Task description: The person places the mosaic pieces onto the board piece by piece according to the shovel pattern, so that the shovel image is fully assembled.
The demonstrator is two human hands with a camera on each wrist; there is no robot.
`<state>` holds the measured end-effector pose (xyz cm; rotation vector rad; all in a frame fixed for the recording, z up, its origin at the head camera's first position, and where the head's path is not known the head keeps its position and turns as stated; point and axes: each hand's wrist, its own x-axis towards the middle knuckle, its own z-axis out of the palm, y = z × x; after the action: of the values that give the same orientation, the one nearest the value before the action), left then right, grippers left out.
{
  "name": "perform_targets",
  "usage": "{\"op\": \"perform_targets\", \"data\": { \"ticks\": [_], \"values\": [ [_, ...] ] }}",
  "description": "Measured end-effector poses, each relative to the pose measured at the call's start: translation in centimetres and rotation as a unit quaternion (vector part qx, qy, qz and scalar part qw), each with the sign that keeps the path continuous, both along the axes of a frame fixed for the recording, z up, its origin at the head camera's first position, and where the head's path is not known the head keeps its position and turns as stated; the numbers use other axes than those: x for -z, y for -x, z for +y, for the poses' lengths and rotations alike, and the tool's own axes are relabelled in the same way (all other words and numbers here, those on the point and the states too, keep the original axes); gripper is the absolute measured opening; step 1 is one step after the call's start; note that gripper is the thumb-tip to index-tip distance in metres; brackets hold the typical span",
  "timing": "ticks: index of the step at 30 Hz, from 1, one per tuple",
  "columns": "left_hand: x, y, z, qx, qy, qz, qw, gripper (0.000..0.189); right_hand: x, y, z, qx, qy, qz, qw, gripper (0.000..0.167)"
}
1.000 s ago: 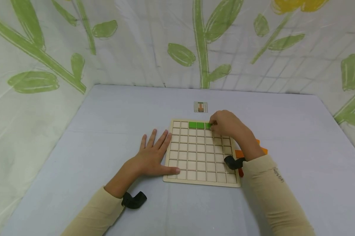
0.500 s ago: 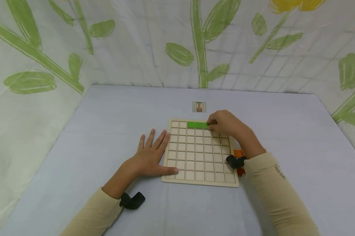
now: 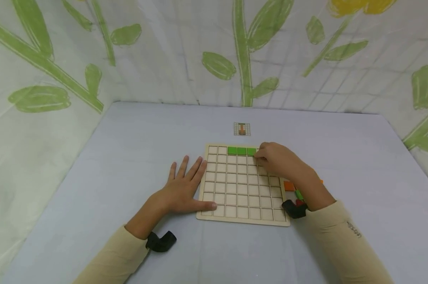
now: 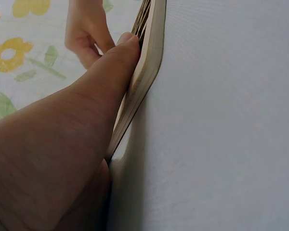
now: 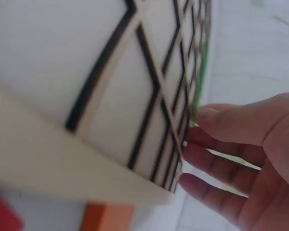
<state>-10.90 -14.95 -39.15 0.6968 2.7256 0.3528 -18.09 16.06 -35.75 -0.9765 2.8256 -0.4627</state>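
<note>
A wooden grid board [image 3: 242, 221] lies on the table, with three green square tiles [image 3: 241, 151] side by side in its far row. My left hand [image 3: 182, 193] is spread flat at the board's left side. In the left wrist view its thumb rests on the edge of the board [image 4: 151, 57]. Over the far right part of the board is my right hand [image 3: 278, 159], fingertips beside the rightmost green tile. From the right wrist view, the thumb of that hand [image 5: 245, 149] touches the end of the green strip [image 5: 200, 79], its other fingers relaxed at the board's edge.
A small pattern card [image 3: 242, 129] lies beyond the board. To the right, partly under my right forearm, are loose tiles: an orange tile [image 3: 289, 186], a green tile [image 3: 299, 194] and a red tile [image 3: 299, 202]. A flower-painted curtain [image 3: 164, 59] hangs behind the table.
My right hand has shifted slightly right and nearer, off the third green tile, which now shows more fully in the far row. The left hand keeps its place.
</note>
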Motion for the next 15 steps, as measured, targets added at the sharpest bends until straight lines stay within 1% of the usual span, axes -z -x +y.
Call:
{"op": "perform_targets", "data": {
  "ticks": [1, 3, 7, 9, 12, 15],
  "values": [
    [-0.1, 0.0, 0.0, 0.000, 0.000, 0.001, 1.0000, 0.124, -0.2, -0.3, 0.3, 0.000, 0.005, -0.011, 0.9999, 0.017],
    [-0.1, 0.1, 0.1, -0.001, 0.004, 0.002, 1.0000, 0.124, -0.7, -0.9, 1.1, 0.015, 0.014, -0.039, 0.9990, 0.020],
    [-0.1, 0.2, 0.2, 0.000, 0.004, 0.003, 1.0000, 0.124, -1.5, -2.2, 2.9, 0.063, 0.009, -0.081, 0.9947, 0.027],
    [0.0, 0.2, 0.2, 0.001, 0.002, 0.000, 1.0000, 0.124, -1.7, -2.8, 4.0, 0.083, 0.000, -0.083, 0.9931, 0.029],
    [0.1, 0.2, 0.2, 0.002, -0.001, -0.002, 1.0000, 0.125, -1.7, -3.5, 5.7, 0.100, -0.021, -0.070, 0.9923, 0.029],
    [0.4, 0.1, 0.0, -0.002, -0.001, -0.002, 1.0000, 0.126, -1.6, -4.0, 7.0, 0.101, -0.039, -0.053, 0.9927, 0.028]
  ]
}}
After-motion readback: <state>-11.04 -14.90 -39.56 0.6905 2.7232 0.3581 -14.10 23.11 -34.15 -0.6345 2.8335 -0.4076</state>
